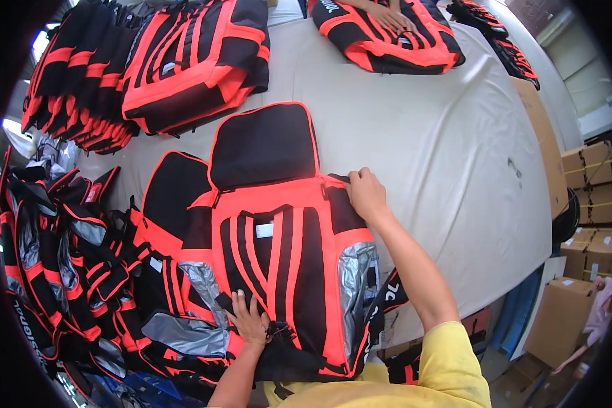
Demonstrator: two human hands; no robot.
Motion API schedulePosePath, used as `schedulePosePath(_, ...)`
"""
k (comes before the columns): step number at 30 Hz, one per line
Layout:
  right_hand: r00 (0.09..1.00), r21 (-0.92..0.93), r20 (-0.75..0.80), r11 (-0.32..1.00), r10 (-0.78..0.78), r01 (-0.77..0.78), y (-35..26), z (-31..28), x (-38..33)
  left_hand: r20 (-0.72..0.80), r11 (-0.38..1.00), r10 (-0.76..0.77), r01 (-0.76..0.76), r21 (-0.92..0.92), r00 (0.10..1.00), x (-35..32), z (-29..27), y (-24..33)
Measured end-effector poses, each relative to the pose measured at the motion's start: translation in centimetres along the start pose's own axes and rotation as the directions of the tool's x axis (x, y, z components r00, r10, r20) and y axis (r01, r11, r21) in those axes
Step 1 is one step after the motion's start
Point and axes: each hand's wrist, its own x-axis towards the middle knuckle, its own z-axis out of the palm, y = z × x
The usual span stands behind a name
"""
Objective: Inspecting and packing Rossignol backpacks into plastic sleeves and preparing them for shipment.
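A black and orange-red backpack (330, 272) lies flat in front of me, its lid (265, 146) folded out away from me. Shoulder straps run down its middle, with a small white label (264, 230) between them, and silvery lining shows at both sides. My left hand (249, 321) lies with fingers spread on the lower left of the backpack, beside a black buckle (282, 332). At the upper right corner, my right hand (367, 196) has its fingers closed on a black edge of the same backpack; the fingertips are partly hidden.
More backpacks (61, 238) are heaped on the left, and another stack (197, 61) stands at the far left. Across the pale-covered table (442, 136), another person's hands (391, 17) rest on a backpack (394, 44). Cardboard boxes (557, 313) and a person stand at right.
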Motion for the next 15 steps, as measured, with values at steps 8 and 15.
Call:
schedulePosePath(8,0.996,0.305,-0.083,0.951,-0.015,0.04,0.9,0.8,0.3,-0.016,0.998,-0.012,0.011,-0.063,1.0,-0.9,1.5,-1.0)
schedulePosePath(15,0.832,0.867,0.476,0.311,-0.284,-0.39,-1.4,-5.7,4.7,-0.116,0.997,0.034,-0.026,0.073,0.993,-2.0,4.4,-2.1)
